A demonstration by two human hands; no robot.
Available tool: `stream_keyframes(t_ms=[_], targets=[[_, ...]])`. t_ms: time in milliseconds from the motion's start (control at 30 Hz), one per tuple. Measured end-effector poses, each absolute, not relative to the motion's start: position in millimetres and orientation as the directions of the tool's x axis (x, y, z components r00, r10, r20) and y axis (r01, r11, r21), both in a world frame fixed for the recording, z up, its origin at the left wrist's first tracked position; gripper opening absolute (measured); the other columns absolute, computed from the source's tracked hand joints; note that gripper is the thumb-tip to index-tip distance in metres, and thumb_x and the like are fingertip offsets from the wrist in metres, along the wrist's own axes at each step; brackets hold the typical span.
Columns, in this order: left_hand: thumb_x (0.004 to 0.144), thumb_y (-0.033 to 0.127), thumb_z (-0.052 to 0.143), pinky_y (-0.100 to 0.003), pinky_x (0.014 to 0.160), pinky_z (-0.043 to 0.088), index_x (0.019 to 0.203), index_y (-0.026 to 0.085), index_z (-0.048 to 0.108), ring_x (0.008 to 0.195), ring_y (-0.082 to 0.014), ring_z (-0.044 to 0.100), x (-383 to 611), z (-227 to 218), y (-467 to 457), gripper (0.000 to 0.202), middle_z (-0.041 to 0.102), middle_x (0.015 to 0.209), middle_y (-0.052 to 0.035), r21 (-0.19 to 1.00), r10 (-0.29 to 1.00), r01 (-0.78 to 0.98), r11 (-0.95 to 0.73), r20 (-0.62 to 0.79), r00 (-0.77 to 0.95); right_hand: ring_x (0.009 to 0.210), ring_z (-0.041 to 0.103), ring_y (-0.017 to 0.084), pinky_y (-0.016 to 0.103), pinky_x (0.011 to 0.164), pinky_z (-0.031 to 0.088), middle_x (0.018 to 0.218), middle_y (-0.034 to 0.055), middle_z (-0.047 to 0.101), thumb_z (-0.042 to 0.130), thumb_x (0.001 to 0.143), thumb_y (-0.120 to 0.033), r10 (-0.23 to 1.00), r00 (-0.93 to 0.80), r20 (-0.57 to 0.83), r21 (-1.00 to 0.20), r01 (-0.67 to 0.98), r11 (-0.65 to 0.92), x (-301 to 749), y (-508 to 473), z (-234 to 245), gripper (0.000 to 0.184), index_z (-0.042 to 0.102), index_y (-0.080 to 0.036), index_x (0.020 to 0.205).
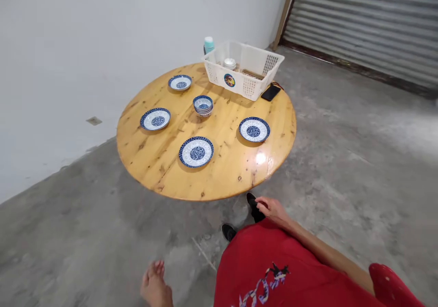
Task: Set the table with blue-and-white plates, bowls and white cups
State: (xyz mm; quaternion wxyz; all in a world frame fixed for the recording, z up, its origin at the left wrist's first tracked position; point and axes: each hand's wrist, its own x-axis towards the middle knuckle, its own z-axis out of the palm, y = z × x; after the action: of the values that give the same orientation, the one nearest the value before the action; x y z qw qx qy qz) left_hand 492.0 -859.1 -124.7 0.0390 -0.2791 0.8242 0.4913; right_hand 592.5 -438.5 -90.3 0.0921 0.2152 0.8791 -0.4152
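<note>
Below the round table's near edge, my right hand [273, 208] hangs in front of the red shirt, fingers loosely bent and apart, holding nothing. My left hand [155, 283] is low over the floor at the bottom, also without anything in it, its fingers half curled and a little blurred. Blue-and-white plates lie spread on the table: a front plate [196, 152], a right plate [254, 129], a left plate [155, 119] and a back plate [179, 82]. Among them stands a stack of matching bowls [203, 106]. Neither hand touches the tableware.
The round wooden table [164, 174] carries a white plastic basket [219, 75] at the back, with a white lidded container [229, 63] inside. Behind it stands a light-blue bottle [208, 45]; a black phone [270, 92] lies beside it. A white wall rises behind, a corrugated shutter [362, 28] at right.
</note>
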Motion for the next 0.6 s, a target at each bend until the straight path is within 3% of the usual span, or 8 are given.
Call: stream_keyframes(t_ms=[100, 233, 367, 600], targets=[[0.071, 0.050, 0.046, -0.052, 0.082, 0.057, 0.074, 0.028, 0.049, 0.088, -0.0293, 0.074, 448, -134, -831, 0.022, 0.068, 0.067, 0.0016, 0.856, -0.509, -0.443, 0.266, -0.266, -0.819, 0.080, 0.068, 0.022, 0.031, 0.074, 0.050, 0.090, 0.0076, 0.073, 0.041, 0.088, -0.038, 0.393, -0.862, -0.320, -0.744, 0.485, 0.459, 601, -429, -98, 0.039, 0.069, -0.019, 0.106], [0.071, 0.045, 0.052, -0.043, 0.080, 0.058, 0.084, 0.024, 0.058, 0.084, -0.0241, 0.073, 405, -127, -766, 0.026, 0.070, 0.078, -0.0010, 0.910, -0.509, -0.358, 0.212, -0.210, -0.835, 0.072, 0.069, 0.022, 0.033, 0.072, 0.052, 0.086, 0.0079, 0.072, 0.041, 0.086, -0.043, 0.447, -0.825, -0.345, -0.785, 0.515, 0.345, 590, -409, -106, 0.042, 0.068, -0.019, 0.107], [0.070, 0.040, 0.057, -0.035, 0.079, 0.056, 0.086, 0.019, 0.064, 0.075, -0.0179, 0.068, 376, -98, -699, 0.028, 0.067, 0.078, -0.0010, 0.948, -0.468, -0.250, 0.197, -0.133, -0.874, 0.072, 0.069, 0.022, 0.032, 0.070, 0.052, 0.085, 0.0081, 0.073, 0.040, 0.088, -0.044, 0.367, -0.876, -0.312, -0.803, 0.450, 0.391, 549, -378, -101, 0.040, 0.069, -0.020, 0.101], [0.070, 0.038, 0.059, -0.030, 0.068, 0.053, 0.079, 0.019, 0.064, 0.064, -0.0159, 0.062, 350, -57, -616, 0.021, 0.064, 0.069, 0.0004, 0.938, -0.437, -0.250, 0.241, -0.126, -0.891, 0.080, 0.067, 0.021, 0.029, 0.072, 0.049, 0.089, 0.0073, 0.073, 0.044, 0.090, -0.037, 0.138, -0.983, -0.124, -0.848, 0.177, 0.500, 451, -307, -76, 0.032, 0.070, -0.019, 0.098]])
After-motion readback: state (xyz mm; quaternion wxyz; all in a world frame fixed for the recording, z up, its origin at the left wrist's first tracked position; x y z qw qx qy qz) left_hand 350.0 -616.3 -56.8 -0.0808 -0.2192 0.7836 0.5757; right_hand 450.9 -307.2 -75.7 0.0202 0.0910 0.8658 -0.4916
